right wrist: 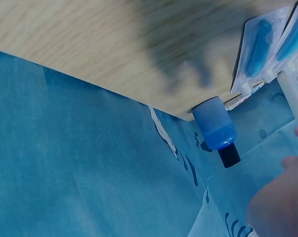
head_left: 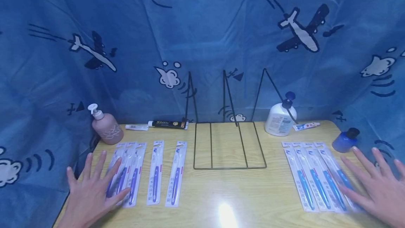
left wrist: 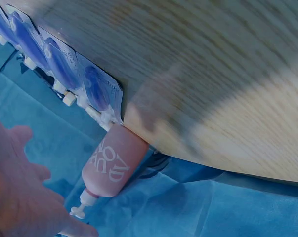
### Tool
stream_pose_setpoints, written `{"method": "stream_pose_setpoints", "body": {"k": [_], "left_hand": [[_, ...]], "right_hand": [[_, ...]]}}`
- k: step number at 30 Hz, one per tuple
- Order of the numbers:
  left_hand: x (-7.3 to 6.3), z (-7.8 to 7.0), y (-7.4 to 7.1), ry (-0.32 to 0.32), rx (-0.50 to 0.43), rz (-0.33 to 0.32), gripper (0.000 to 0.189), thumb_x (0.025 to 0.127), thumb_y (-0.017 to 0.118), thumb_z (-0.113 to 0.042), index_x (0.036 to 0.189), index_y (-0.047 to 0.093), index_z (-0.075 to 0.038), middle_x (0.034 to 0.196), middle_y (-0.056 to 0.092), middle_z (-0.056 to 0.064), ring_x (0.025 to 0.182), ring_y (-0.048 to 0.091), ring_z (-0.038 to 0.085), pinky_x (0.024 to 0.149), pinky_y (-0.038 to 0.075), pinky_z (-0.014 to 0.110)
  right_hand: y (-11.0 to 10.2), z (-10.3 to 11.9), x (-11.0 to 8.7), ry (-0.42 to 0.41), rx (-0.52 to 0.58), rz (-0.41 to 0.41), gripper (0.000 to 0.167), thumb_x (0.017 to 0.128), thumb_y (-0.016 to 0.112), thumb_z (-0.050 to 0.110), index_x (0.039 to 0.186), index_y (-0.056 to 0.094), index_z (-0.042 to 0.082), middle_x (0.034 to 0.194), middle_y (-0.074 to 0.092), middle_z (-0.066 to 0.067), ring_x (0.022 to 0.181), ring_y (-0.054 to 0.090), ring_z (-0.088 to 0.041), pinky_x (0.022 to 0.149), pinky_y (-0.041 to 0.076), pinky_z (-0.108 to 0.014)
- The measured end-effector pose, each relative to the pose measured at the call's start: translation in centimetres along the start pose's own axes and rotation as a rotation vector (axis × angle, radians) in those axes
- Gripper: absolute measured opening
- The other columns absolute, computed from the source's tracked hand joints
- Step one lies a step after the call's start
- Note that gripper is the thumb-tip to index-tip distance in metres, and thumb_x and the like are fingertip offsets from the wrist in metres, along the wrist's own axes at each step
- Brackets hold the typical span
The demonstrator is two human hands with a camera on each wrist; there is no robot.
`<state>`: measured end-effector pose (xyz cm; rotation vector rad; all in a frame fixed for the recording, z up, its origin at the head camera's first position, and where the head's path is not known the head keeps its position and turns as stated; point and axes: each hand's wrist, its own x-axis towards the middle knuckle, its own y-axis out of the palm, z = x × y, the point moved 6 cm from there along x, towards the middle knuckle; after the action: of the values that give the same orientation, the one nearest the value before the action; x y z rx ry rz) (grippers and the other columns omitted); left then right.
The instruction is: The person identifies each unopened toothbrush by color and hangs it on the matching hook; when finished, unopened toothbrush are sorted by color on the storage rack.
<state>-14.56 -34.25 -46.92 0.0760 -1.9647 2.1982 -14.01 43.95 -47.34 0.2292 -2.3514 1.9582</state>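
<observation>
My left hand (head_left: 91,192) is spread with straight fingers over the left side of the table and holds nothing. It partly covers a group of packaged purple toothbrushes (head_left: 134,175); two more, a purple toothbrush (head_left: 155,175) and another purple toothbrush (head_left: 176,175), lie to their right. On the right, my right hand (head_left: 379,189) is also spread, its fingers overlapping the outermost of several packaged blue toothbrushes (head_left: 311,178). A pink pump bottle (left wrist: 114,160) stands beyond the left hand. Past the right fingertips is a small blue bottle (right wrist: 215,123) with a black cap.
A black wire rack (head_left: 211,147) stands at the table's back middle. Left of it lie a black toothpaste tube (head_left: 169,125) and a small white tube (head_left: 136,127). To its right are a white pump bottle (head_left: 280,120) and a small toothpaste tube (head_left: 307,126). Blue printed cloth (head_left: 202,38) surrounds the table.
</observation>
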Motion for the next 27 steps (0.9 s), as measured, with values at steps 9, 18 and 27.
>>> {"method": "stream_pose_setpoints", "body": {"k": [9, 18, 27], "left_hand": [[0.1, -0.2, -0.2, -0.002, 0.013, -0.016, 0.110, 0.085, 0.054, -0.096, 0.162, 0.053, -0.017, 0.178, 0.012, 0.027, 0.161, -0.017, 0.051, 0.109, -0.026, 0.081], [0.1, -1.3, -0.4, 0.015, -0.022, -0.050, 0.108, 0.085, 0.060, -0.092, 0.164, 0.049, -0.019, 0.179, 0.010, 0.024, 0.162, -0.015, 0.050, 0.111, -0.020, 0.083], [1.4, -3.5, -0.6, 0.070, -0.071, -0.092, 0.100, 0.089, 0.062, -0.086, 0.165, 0.049, -0.024, 0.179, 0.018, 0.021, 0.163, -0.001, 0.053, 0.114, -0.005, 0.088]], "right_hand": [[-0.8, 0.7, -0.1, -0.026, 0.017, -0.032, 0.113, 0.089, 0.071, 0.077, 0.172, 0.030, 0.011, 0.181, -0.005, -0.018, 0.160, -0.023, -0.049, 0.120, -0.022, -0.071], [-0.7, 0.8, -0.2, -0.074, 0.102, -0.125, 0.113, 0.089, 0.075, 0.072, 0.176, 0.022, 0.023, 0.182, -0.006, -0.010, 0.163, -0.018, -0.044, 0.122, -0.018, -0.072], [-0.6, 0.8, 0.2, -0.054, 0.090, -0.081, 0.109, 0.093, 0.071, 0.072, 0.174, 0.025, 0.015, 0.181, -0.007, -0.016, 0.162, -0.021, -0.045, 0.121, -0.020, -0.071]]}}
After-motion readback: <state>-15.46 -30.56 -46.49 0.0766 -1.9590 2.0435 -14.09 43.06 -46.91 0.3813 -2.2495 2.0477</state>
